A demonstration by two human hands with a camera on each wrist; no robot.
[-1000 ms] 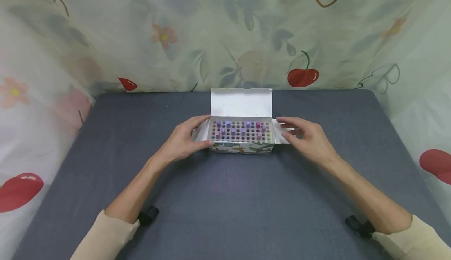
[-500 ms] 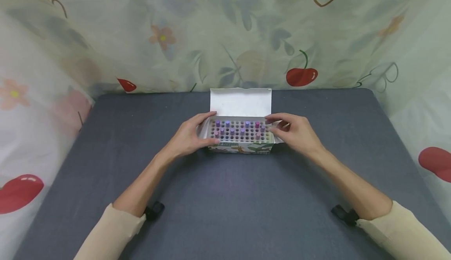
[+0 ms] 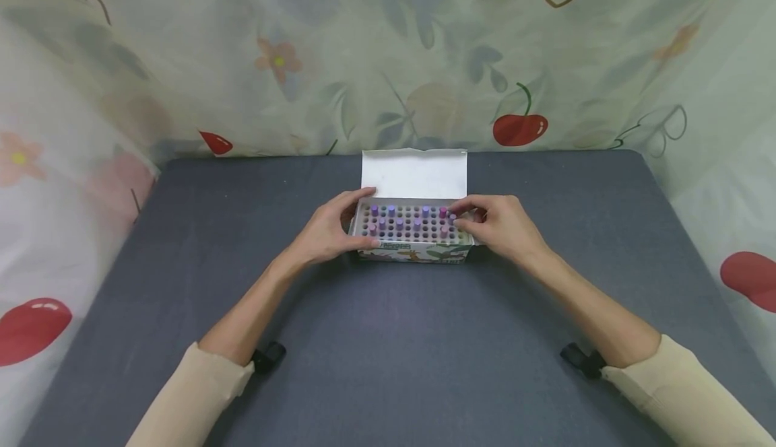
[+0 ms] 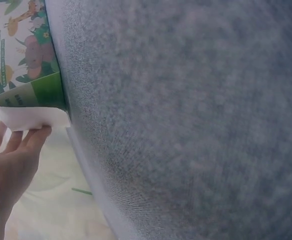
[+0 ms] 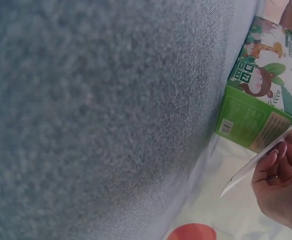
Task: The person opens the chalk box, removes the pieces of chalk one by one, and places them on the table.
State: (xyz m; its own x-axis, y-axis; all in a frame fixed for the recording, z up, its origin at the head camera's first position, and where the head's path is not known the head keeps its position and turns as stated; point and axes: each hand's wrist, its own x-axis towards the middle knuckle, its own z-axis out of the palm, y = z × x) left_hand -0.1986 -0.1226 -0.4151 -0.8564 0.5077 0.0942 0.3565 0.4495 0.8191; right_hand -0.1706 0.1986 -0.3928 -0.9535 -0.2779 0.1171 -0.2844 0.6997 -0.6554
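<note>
An animal-print cardboard box (image 3: 418, 253) stands on the table, its white lid (image 3: 415, 174) raised at the back. Several purple and pink markers stand upright in its holed tray (image 3: 409, 237). My left hand (image 3: 327, 228) grips the left end, thumb at the front edge and index finger at the back corner. In the left wrist view its fingers touch a white end flap (image 4: 31, 118). At the right end my right hand (image 3: 500, 225) pinches a light purple marker (image 3: 453, 219) still in its hole. Beside that hand, the right wrist view shows another end flap (image 5: 246, 170) sticking out.
The dark grey cloth-covered table (image 3: 412, 339) spreads around the box. A floral curtain (image 3: 339, 36) hangs close behind the table's back edge and along both sides. Black wrist straps (image 3: 583, 361) sit at both sleeve cuffs.
Both hands have moved inward. The left hand has pushed its flap up against the box end and now holds that end. The right hand has left its flap's outer edge for a marker.
</note>
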